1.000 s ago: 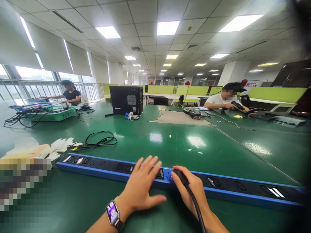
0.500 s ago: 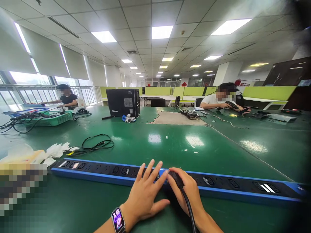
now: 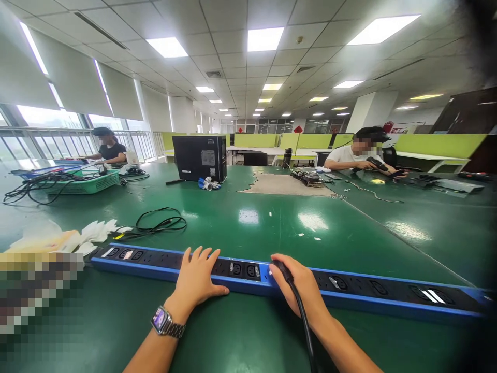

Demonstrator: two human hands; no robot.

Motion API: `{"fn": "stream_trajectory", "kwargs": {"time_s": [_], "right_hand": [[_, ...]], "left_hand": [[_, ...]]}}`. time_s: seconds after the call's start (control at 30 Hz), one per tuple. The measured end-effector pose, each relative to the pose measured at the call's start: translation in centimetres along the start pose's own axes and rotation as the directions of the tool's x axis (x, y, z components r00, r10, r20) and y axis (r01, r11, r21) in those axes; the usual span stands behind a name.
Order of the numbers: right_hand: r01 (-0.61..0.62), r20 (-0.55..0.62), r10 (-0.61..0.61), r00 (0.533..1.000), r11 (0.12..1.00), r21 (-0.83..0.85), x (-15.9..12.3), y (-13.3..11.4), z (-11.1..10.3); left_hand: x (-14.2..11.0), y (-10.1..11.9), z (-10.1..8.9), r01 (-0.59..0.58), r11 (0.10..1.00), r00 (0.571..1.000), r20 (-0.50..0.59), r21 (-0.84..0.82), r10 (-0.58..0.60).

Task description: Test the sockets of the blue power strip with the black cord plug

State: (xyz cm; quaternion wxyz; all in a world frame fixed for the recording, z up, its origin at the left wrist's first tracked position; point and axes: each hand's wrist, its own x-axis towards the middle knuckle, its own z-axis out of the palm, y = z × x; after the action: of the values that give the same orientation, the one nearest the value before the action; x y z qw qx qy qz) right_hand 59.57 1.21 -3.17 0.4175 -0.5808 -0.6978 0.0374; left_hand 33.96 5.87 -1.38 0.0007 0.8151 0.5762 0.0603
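A long blue and black power strip [image 3: 349, 292] lies across the green table [image 3: 272, 223] in front of me. My left hand [image 3: 198, 277] rests flat on the strip's left half, fingers spread, a wristwatch [image 3: 165, 322] on its wrist. My right hand [image 3: 301, 285] is closed round a black plug [image 3: 280, 268] held at the strip near its middle. The plug's black cable [image 3: 305, 326] runs back over my right wrist toward me. Two free sockets show between my hands.
A coiled black cable [image 3: 159, 224] and white gloves [image 3: 99, 231] lie behind the strip at left. Farther back stand a black computer case [image 3: 200, 158] and a green basket [image 3: 89, 182] of cables. Two other people sit at the table's far side.
My left hand has slid to the left along the strip, away from my right hand, uncovering two sockets. My right hand stays on the plug at the strip.
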Motion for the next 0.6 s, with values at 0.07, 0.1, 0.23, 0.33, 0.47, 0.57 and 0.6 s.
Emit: {"fn": "stream_trajectory", "kwargs": {"time_s": [0.07, 0.1, 0.23, 0.33, 0.47, 0.57, 0.6], "right_hand": [[0.026, 0.054, -0.026, 0.998, 1.0, -0.012, 0.4, 0.0, 0.0], [0.048, 0.079, -0.045, 0.996, 0.999, -0.026, 0.5, 0.0, 0.0], [0.133, 0.111, -0.118, 0.987, 0.981, -0.139, 0.2, -0.8, 0.5], [0.165, 0.092, -0.147, 0.985, 0.958, -0.234, -0.1, -1.5, 0.8], [0.162, 0.065, -0.15, 0.986, 0.958, -0.237, -0.5, -1.7, 0.9], [0.15, -0.011, -0.152, 0.988, 0.982, -0.114, -0.8, -1.1, 1.2], [0.155, -0.046, -0.158, 0.986, 0.986, -0.068, -0.8, -1.0, 1.4]], "left_hand": [[0.0, 0.0, 0.1, 0.0, 1.0, 1.0, -0.01, -0.015, 0.0], [0.1, 0.0, 0.2, -0.002, 1.0, 1.0, -0.017, -0.022, 0.001], [0.1, 0.0, 0.4, -0.012, 0.999, 0.999, -0.038, -0.037, 0.01], [0.0, -0.1, 0.4, -0.019, 0.999, 0.999, -0.043, -0.035, 0.017], [-0.1, 0.0, 0.3, -0.033, 0.999, 0.997, -0.077, -0.027, 0.03], [-0.2, 0.0, 0.3, -0.045, 0.999, 0.995, -0.089, -0.022, 0.043], [-0.1, 0.0, 0.3, -0.049, 0.999, 0.995, -0.089, -0.022, 0.047]]}}
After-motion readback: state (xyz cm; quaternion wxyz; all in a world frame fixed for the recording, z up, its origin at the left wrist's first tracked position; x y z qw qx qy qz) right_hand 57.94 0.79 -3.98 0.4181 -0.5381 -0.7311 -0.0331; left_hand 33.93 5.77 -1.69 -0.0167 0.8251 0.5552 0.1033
